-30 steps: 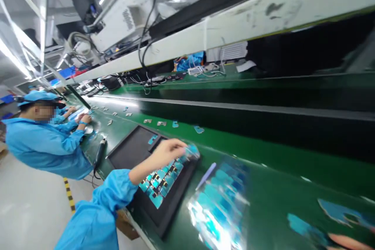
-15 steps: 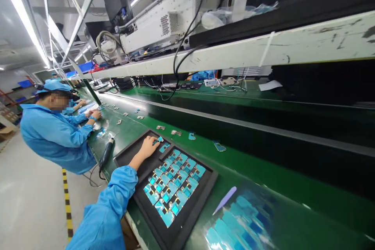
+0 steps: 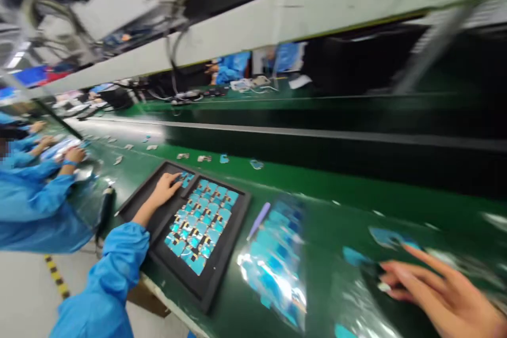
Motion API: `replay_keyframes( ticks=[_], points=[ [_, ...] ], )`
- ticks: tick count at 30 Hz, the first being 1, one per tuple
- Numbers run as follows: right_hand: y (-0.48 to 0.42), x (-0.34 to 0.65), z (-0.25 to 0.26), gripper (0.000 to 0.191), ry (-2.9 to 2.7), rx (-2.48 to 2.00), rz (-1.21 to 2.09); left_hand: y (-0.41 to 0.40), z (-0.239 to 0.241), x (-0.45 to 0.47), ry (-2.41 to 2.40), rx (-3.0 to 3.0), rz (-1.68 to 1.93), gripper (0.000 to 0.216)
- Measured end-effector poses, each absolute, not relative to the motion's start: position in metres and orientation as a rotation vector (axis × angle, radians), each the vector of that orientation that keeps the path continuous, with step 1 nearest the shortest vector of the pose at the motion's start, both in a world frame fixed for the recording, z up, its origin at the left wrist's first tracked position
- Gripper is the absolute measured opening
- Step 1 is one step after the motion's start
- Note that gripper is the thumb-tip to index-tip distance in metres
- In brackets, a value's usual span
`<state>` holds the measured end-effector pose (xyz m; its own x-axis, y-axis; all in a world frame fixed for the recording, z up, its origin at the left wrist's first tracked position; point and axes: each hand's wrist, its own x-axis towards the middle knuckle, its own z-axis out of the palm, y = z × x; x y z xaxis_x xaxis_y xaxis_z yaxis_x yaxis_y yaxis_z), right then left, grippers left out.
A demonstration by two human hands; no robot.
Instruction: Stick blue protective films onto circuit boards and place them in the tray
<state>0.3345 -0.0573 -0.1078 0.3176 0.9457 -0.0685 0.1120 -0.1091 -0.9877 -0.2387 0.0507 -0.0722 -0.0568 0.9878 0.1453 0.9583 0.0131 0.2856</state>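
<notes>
My left hand [image 3: 163,190] reaches over the black foam tray [image 3: 227,253], its fingers curled at the edge of a small teal-filmed circuit board [image 3: 186,178] in the tray's narrow upper compartment. Rows of similar teal-filmed boards [image 3: 203,211] fill the larger compartment beside it. At the lower right, my right hand [image 3: 443,290] is smeared by motion, with its index finger stretched out to a teal-filmed piece [image 3: 386,236] on the bench. Whether this hand holds anything is unclear. Left of it lie another teal piece [image 3: 354,256] and clear plastic.
A clear bag of teal pieces [image 3: 277,253] and a purple pry tool [image 3: 259,220] lie right of the tray. Several small parts [image 3: 204,158] line the green bench behind it. A dark handheld tool [image 3: 105,208] and a co-worker's blue sleeve [image 3: 35,200] are at the left.
The view has swung to the right. My right hand has come into sight at the lower right. My left hand stays at the tray's upper compartment.
</notes>
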Motion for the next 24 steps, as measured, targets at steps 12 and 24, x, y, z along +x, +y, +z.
replay_keyframes(
  ticks=[12,24],
  points=[
    [-0.135,0.357,-0.101,0.072,-1.965,-1.610,0.730,-0.035,-0.018,0.040,0.725,2.607,0.168,0.058],
    [-0.154,0.343,-0.116,0.028,-2.077,-1.282,-0.048,-0.034,-0.096,0.125,0.292,2.685,0.255,0.026]
  ],
)
